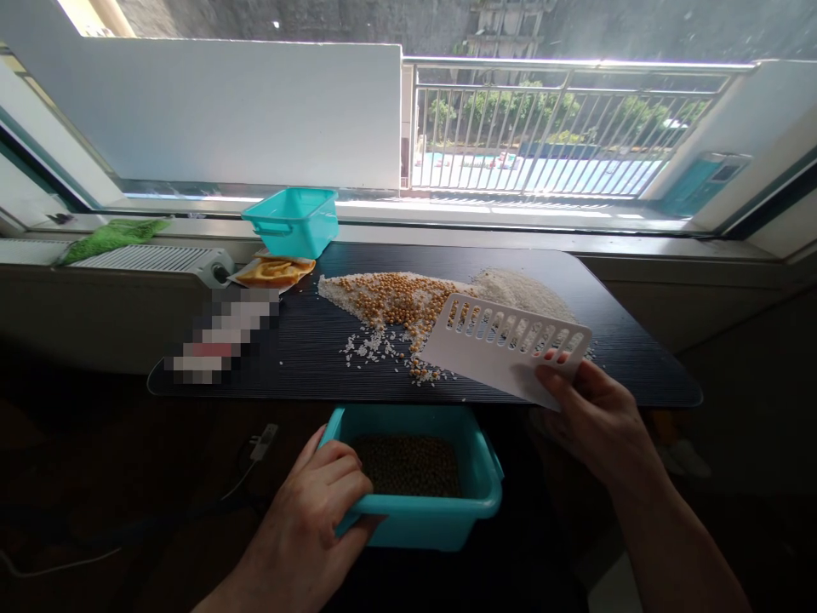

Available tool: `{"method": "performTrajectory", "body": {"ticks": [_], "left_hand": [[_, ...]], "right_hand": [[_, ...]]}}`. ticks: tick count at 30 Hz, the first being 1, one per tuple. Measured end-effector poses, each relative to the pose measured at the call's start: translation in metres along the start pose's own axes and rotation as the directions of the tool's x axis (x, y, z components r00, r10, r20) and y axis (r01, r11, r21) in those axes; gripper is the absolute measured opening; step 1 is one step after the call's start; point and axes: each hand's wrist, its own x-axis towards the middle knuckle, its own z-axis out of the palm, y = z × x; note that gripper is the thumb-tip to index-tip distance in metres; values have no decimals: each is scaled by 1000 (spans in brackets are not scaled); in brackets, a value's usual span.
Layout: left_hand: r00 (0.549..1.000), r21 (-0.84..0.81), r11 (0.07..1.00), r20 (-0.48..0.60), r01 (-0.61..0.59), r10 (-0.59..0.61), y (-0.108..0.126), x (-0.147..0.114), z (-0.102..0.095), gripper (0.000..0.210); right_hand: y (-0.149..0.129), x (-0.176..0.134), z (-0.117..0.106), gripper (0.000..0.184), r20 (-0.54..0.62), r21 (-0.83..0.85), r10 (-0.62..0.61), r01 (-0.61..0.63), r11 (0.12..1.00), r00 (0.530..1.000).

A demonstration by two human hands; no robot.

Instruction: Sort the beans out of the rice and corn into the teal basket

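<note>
My left hand (325,502) is closed around the left rim of a teal plastic bin (427,519), held just below the table's front edge. Small dark grains (408,464) cover the bin's floor. My right hand (597,409) grips the right end of a white slotted plastic scraper (491,362), tilted over the tabletop. Beyond and left of the scraper lie yellow-brown beans (399,298) mixed with white rice (374,345). A pale heap of grain (523,289) sits behind the scraper, partly hidden by it.
A second teal bin (306,221) stands at the table's back left, near an orange-yellow item in a wrapper (274,271). A blurred-out object (223,336) lies on the left of the dark table (638,366). Behind are a radiator (146,264), a green cloth (115,238) and a window.
</note>
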Motion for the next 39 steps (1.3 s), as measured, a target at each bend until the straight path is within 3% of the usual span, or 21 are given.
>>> {"method": "performTrajectory", "body": {"ticks": [22,31,39], "left_hand": [[999,-27,999,-30,30,-30,2,0,1,17],[999,-21,999,-16,30,-30,2,-1,1,17],[1000,-19,1000,-18,16,-17,1,-1,1,17]], "right_hand": [[4,-6,-26,36,-19,-59,16,-17,998,1000],[-7,-14,-25,35,-31,-66,48,-50,997,998],[-3,-16,-34,38,58,-134,58,-49,990,997]]}}
